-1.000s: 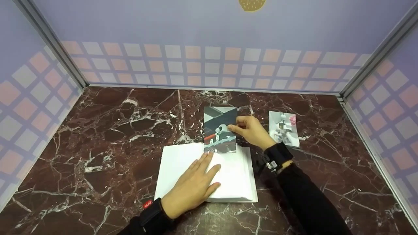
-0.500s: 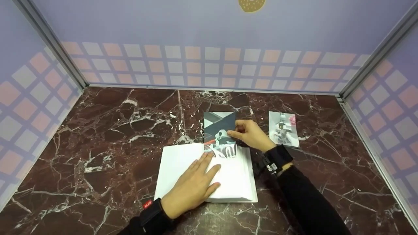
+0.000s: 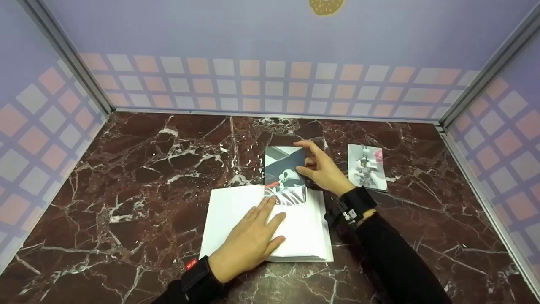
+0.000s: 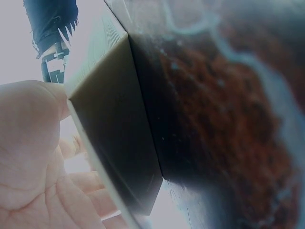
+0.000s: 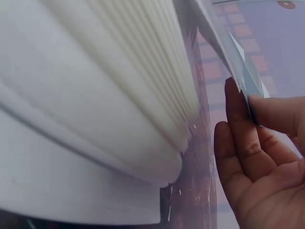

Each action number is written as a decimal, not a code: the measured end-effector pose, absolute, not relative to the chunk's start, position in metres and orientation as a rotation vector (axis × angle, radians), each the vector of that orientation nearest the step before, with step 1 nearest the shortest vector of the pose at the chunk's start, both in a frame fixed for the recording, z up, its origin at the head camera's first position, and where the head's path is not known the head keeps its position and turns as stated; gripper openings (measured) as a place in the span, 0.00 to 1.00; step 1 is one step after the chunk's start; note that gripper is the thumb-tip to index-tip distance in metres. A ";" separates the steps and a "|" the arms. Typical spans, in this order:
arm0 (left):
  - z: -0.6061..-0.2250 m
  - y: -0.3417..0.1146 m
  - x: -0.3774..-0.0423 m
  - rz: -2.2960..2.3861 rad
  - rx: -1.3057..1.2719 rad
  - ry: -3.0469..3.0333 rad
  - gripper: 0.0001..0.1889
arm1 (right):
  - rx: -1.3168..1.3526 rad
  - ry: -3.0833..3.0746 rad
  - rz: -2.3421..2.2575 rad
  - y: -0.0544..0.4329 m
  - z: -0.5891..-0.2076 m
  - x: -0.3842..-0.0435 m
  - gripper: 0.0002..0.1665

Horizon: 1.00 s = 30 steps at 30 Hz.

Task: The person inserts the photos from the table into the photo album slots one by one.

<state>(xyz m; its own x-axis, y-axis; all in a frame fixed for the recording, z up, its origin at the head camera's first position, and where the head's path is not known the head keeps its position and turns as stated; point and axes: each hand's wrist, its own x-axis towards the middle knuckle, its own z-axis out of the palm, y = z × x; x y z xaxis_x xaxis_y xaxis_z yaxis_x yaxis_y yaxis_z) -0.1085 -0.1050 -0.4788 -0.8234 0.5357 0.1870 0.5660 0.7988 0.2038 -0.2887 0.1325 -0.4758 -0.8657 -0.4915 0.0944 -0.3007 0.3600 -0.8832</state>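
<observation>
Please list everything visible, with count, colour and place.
Table: 1, maroon, foreground.
Walls: 3, lilac with squares, left, back, right.
Posts: 2, grey, wall corners.
Doughnut picture: 1, golden, back wall.
Open book: 1, white, table centre.
Dark card: 1, slate, overlapping book.
Pale card: 1 visible, grey-pink, right of book.
Tag: 1, red, left wrist.
Wristbands: 2, black, wrists.
Sleeves: 2, black, arms.
Left hand: 1, on the book.
Right hand: 1, pinching dark card.

You face a lilac wall [image 3: 236,33] banded with pink and white squares, a yellow round motif [image 3: 326,7] above; matching side walls [image 3: 31,101] flank you, grey metal strips [image 3: 68,55] line the corners, and a white-veined dark red tabletop [image 3: 147,169] spreads below
</observation>
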 end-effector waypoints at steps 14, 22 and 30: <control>-0.479 -0.104 -0.109 -0.378 -0.888 -2.849 0.28 | -0.753 2.398 -1.456 0.132 -0.480 -0.288 0.39; -0.478 -0.104 -0.110 -0.364 -0.887 -2.852 0.29 | -0.789 2.348 -1.398 0.132 -0.482 -0.285 0.39; -0.479 -0.104 -0.110 -0.386 -0.885 -2.854 0.29 | -0.810 2.354 -1.357 0.134 -0.483 -0.284 0.38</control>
